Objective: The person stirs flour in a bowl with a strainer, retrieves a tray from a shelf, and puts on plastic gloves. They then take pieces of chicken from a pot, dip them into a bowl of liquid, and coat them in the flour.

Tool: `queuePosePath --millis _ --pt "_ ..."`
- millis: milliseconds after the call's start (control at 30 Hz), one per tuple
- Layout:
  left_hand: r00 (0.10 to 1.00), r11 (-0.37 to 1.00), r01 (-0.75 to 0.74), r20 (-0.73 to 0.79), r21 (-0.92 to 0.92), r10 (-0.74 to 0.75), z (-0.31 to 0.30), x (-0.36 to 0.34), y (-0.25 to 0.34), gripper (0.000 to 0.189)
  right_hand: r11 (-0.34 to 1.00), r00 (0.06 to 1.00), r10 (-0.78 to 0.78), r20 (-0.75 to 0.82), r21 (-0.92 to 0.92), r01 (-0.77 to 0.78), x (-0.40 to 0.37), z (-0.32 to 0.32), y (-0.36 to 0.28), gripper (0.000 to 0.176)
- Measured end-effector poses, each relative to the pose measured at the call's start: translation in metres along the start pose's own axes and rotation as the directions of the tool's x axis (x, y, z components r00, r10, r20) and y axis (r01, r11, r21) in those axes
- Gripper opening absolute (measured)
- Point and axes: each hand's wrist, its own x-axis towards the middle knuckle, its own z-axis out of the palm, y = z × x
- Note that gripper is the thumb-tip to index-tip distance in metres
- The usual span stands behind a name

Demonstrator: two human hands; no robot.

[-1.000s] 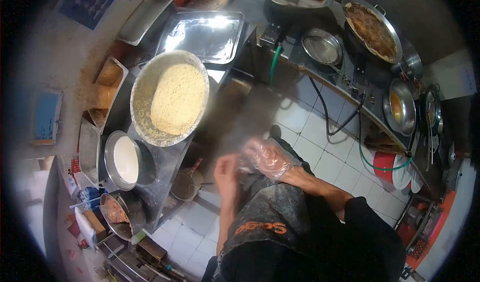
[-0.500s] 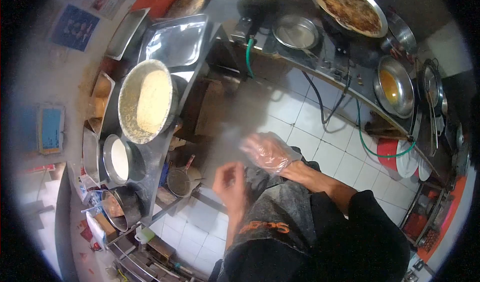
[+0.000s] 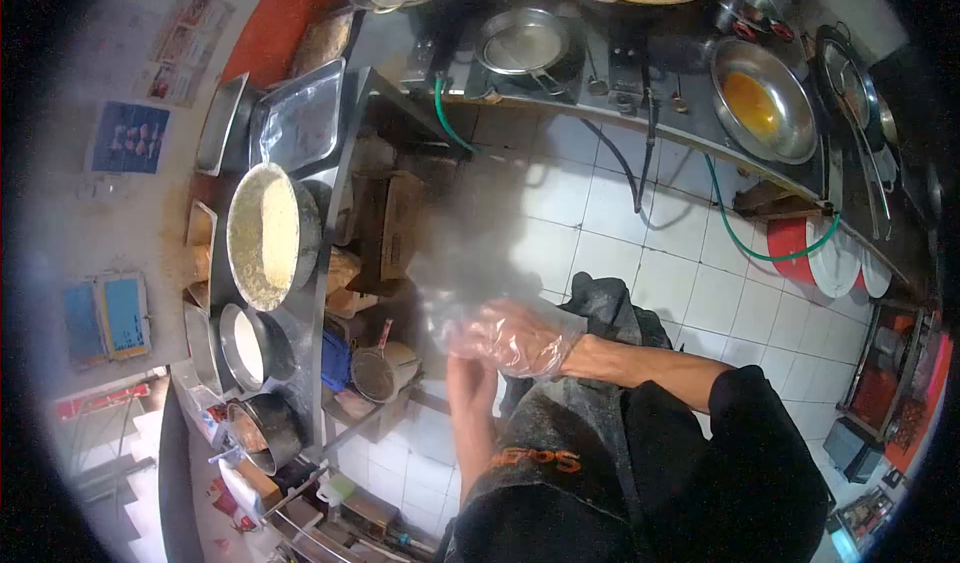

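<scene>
White tiled floor [image 3: 600,263] below; the right hand [image 3: 505,335], in a clear glove [image 3: 546,347], half-curls by the partly hidden left hand [image 3: 470,371]; left's opening and either's hold, I cannot tell.

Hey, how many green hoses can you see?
2. One green hose hangs at the left part of the metal counter; a second green hose loops down near its right end. Others could be hidden.

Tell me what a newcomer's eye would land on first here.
Probably the right hand, in a clear plastic glove near the picture's middle. Next, the big bowl of pale yellow powder at left, then the shiny steel bowl of orange liquid at upper right.
</scene>
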Motion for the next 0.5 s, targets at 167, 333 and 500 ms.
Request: queuePosePath --millis 167,333,500 --pt "0.971 0.993 -0.111 0.208 -0.033 0.115 0.023 -0.006 -0.01 0.039 0.997 1.0 -0.013 -0.021 -0.082 0.011 -0.007 -0.01 -0.005 0.028" --pt "0.93 0.977 -0.129 0.32 -0.168 0.178 0.025 0.018 -0.004 0.044 0.992 0.984 0.127 0.127 -0.029 -0.124 -0.023 0.002 0.001 0.034" --pt "0.749 0.917 -0.397 0.584 0.02 0.312 0.007 0.033 -0.004 0.056 0.995 0.99 0.013 -0.143 -0.098 -0.027 -0.023 -0.007 -0.002 0.027"
